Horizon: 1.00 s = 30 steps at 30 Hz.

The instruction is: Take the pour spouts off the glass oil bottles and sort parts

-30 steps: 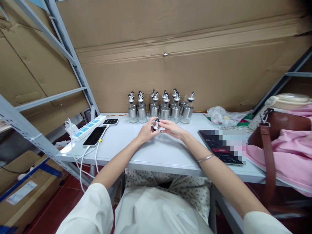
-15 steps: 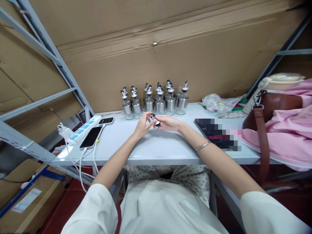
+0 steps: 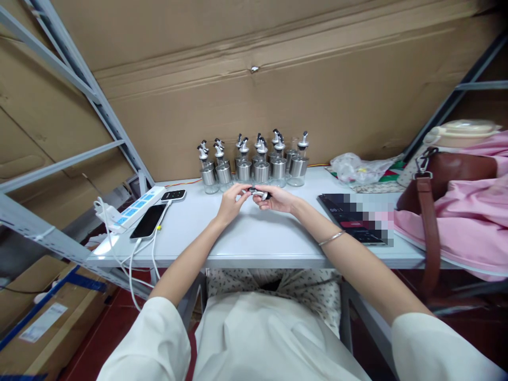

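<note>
Above the middle of the white table [image 3: 254, 238], a small black-and-silver pourer spout [image 3: 260, 194] lies nearly level between my hands. My right hand [image 3: 280, 199] is closed round its body. With thumb and fingertips, my left hand [image 3: 233, 203] pinches its black end. Behind the hands stand several glass oil bottles [image 3: 261, 172] with steel sleeves, most topped by similar spouts. One bottle [image 3: 291, 153] in the back row shows a bare glass neck. My fingers partly cover the held spout.
On the left lie a white power strip [image 3: 137, 208], a dark phone [image 3: 148, 222], a smaller device [image 3: 173, 196] and white cables. To the right are a tablet-like screen [image 3: 345, 217], a plastic bag [image 3: 359, 168], a brown handbag [image 3: 456, 172] and pink cloth [image 3: 472, 217]. Cardboard [image 3: 278, 100] rises behind.
The spout has turned from a steep slant to nearly level, its black base now pointing right. Both hands stay in about the same place.
</note>
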Each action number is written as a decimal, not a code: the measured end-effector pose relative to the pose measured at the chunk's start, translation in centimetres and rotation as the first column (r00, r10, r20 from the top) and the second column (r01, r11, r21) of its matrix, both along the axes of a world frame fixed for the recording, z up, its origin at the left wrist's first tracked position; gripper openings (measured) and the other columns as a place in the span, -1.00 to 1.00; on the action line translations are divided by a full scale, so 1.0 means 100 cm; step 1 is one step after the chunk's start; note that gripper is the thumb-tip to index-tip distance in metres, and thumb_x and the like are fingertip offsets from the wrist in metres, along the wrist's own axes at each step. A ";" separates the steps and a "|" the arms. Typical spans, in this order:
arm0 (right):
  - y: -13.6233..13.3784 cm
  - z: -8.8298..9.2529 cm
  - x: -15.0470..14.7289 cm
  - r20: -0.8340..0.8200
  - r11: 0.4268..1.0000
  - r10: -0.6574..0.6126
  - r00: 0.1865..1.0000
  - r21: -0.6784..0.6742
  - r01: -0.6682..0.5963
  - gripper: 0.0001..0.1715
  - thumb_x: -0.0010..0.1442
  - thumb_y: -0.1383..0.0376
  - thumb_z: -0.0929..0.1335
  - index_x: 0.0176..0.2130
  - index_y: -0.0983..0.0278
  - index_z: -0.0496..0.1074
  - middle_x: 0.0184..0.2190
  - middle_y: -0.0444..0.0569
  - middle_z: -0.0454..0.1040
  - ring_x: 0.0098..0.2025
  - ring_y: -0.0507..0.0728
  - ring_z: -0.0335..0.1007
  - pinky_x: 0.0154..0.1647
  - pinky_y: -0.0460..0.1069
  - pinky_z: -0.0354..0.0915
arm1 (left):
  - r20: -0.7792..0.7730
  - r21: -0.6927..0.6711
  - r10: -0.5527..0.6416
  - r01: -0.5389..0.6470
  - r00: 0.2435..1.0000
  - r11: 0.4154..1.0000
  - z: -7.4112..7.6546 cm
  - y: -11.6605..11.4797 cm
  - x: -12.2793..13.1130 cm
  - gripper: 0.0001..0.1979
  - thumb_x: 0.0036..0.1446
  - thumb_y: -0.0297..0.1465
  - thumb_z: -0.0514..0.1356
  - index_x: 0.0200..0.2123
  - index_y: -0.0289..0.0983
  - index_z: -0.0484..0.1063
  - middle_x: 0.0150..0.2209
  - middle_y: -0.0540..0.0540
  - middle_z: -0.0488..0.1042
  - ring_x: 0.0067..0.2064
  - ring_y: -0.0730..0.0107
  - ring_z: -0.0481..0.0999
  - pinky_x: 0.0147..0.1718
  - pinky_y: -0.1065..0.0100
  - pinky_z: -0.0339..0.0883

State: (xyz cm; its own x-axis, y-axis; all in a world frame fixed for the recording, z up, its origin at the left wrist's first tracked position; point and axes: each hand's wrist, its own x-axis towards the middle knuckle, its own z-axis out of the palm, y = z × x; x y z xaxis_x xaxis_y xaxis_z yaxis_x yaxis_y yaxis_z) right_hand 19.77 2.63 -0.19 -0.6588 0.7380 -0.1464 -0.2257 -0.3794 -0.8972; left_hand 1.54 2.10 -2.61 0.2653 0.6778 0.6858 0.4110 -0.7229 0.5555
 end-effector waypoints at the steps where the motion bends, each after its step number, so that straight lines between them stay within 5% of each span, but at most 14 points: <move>1: -0.001 0.000 -0.001 0.012 1.000 -0.024 1.000 0.008 0.023 -0.81 0.21 0.24 0.28 -0.36 0.33 0.31 -0.60 -0.19 0.21 -0.62 -0.09 -0.04 -0.63 -0.18 0.02 | 0.003 -0.019 0.007 -0.007 1.000 1.000 0.000 0.000 0.000 -0.78 0.16 -0.28 0.16 -0.21 -0.27 0.49 -0.29 -0.06 0.51 -0.39 0.48 0.43 -0.23 0.38 0.30; 8: -0.002 -0.004 -0.010 0.053 0.982 -0.166 0.985 0.099 0.160 -0.74 0.11 0.18 0.32 -0.48 0.30 0.26 -0.65 -0.22 0.19 -0.63 -0.09 -0.03 -0.61 -0.16 0.05 | 0.024 -0.231 0.043 -0.036 0.999 0.972 0.001 0.000 0.002 -0.83 0.08 -0.33 0.19 -0.34 -0.29 0.52 -0.49 0.03 0.50 -0.52 0.50 0.41 -0.34 0.41 0.30; 24: -0.003 -0.004 -0.010 0.055 0.976 -0.163 0.985 0.153 0.153 -0.81 0.03 0.26 0.33 -0.49 0.29 0.22 -0.66 -0.20 0.21 -0.64 -0.08 -0.04 -0.61 -0.14 -0.04 | 0.052 -0.265 0.005 0.009 0.999 0.964 0.001 0.001 0.000 -0.74 0.07 -0.23 0.16 -0.36 -0.29 0.56 -0.56 0.03 0.48 -0.54 0.51 0.39 -0.41 0.43 0.24; 30: -0.004 -0.004 -0.011 0.060 0.973 -0.175 0.983 0.164 0.163 -0.79 0.02 0.26 0.33 -0.51 0.29 0.20 -0.67 -0.21 0.19 -0.65 -0.09 -0.05 -0.62 -0.14 -0.04 | 0.153 -0.374 -0.070 0.124 0.986 0.919 -0.001 0.004 0.000 -0.74 -0.01 -0.24 0.21 -0.38 -0.32 0.55 -0.48 -0.02 0.53 -0.56 0.54 0.35 -0.44 0.44 0.26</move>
